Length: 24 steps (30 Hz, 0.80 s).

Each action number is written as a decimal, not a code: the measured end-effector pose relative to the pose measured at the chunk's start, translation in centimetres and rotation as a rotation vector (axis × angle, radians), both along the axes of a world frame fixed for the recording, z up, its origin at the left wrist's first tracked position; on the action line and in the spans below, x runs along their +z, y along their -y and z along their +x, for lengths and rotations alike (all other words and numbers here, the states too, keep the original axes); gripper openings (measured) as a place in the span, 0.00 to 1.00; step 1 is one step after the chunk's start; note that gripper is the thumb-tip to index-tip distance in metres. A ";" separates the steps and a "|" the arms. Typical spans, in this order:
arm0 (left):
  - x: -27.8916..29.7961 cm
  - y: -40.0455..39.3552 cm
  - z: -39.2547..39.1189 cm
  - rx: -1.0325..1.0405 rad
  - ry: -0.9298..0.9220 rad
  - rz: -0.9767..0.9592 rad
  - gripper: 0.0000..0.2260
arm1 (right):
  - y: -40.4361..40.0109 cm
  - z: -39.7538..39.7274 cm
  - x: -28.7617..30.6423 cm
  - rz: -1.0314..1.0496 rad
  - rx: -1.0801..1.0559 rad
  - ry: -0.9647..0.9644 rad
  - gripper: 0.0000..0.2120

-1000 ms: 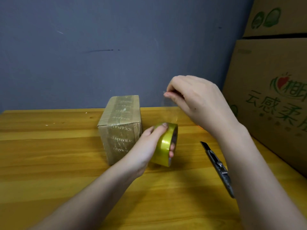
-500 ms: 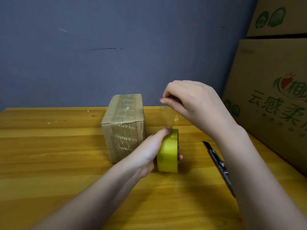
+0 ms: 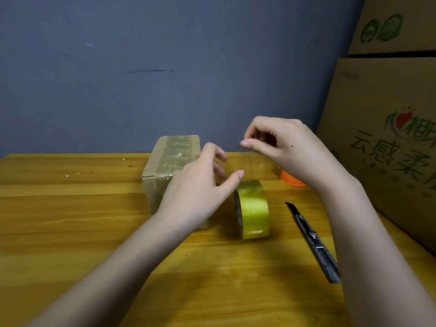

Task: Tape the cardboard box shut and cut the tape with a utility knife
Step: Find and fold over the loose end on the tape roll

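The tape roll (image 3: 253,210) stands on edge on the wooden worktop (image 3: 70,220), and everything else is best placed from it. Just to the roll's left, partly hidden behind the left hand (image 3: 200,187), sits the small cardboard box (image 3: 174,156), its top already carrying a strip of printed tape. To the roll's right the utility knife (image 3: 312,241) lies flat on the wood, blade end out and pointing away from the person, well clear of both hands. Behind the roll and to its right an orange object (image 3: 291,180) peeks from under the right wrist; what it is cannot be told. Above and behind the roll, the right hand (image 3: 283,145) has thumb and forefinger pinched together on the free end of clear tape, a faint glossy sheet of which seems to run down toward the roll. The left hand is released and spread, its fingers (image 3: 238,174) hovering at the roll's upper left edge, the thumb tip just at the rim; whether it touches cannot be told. The step in hand looks like drawing out a length of tape before laying it on the box. The next move probably calls for the left hand to steady the roll while the right carries the tape end over to the box top and presses it down along the flap seam, keeping the strip taut so it does not fold onto itself.
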State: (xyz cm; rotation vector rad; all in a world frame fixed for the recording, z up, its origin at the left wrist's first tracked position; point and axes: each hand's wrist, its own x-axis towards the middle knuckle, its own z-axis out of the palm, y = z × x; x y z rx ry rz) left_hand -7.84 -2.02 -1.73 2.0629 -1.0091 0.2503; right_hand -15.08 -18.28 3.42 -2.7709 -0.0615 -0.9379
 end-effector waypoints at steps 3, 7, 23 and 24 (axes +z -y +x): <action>-0.4 0.6 0.2 -0.146 -0.183 -0.271 0.17 | -0.1 0.0 0.0 -0.018 -0.002 -0.018 0.08; -0.7 1.1 0.4 -0.252 -0.284 -0.334 0.07 | -0.4 -0.3 0.2 -0.022 0.010 -0.047 0.09; 0.2 0.2 -0.7 -0.359 -0.310 -0.358 0.09 | -1.4 -2.0 -1.4 0.086 0.057 -0.004 0.10; 0.3 0.1 -0.8 -0.363 -0.309 -0.355 0.09 | -1.5 -2.0 -1.8 0.095 0.054 0.034 0.10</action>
